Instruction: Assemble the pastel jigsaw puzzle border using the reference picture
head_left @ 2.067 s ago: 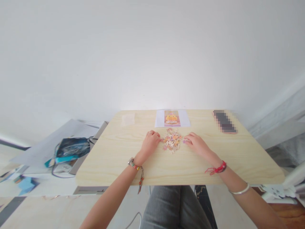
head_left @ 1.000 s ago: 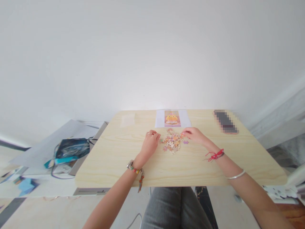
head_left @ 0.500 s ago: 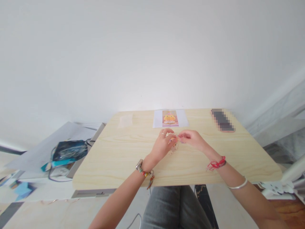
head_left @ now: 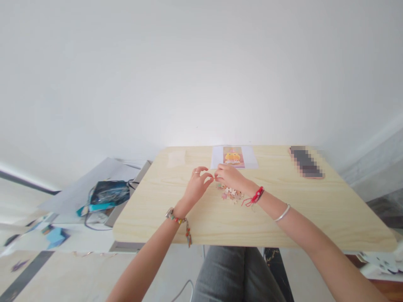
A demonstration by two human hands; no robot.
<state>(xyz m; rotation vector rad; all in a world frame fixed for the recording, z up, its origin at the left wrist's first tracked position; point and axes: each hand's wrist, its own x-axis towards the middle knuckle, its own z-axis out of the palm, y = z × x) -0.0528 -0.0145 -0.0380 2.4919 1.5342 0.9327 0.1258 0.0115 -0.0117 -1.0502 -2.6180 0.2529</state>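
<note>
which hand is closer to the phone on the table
Right. The right hand sits mid-table over the puzzle pieces, the phone off to its right; the left hand is farther left.

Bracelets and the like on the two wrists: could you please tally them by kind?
Beaded bracelet, left wrist: 1
Red cord bracelet, right wrist: 1
Silver bangle, right forearm: 1
Ring, left hand: 1
Total: 4
</note>
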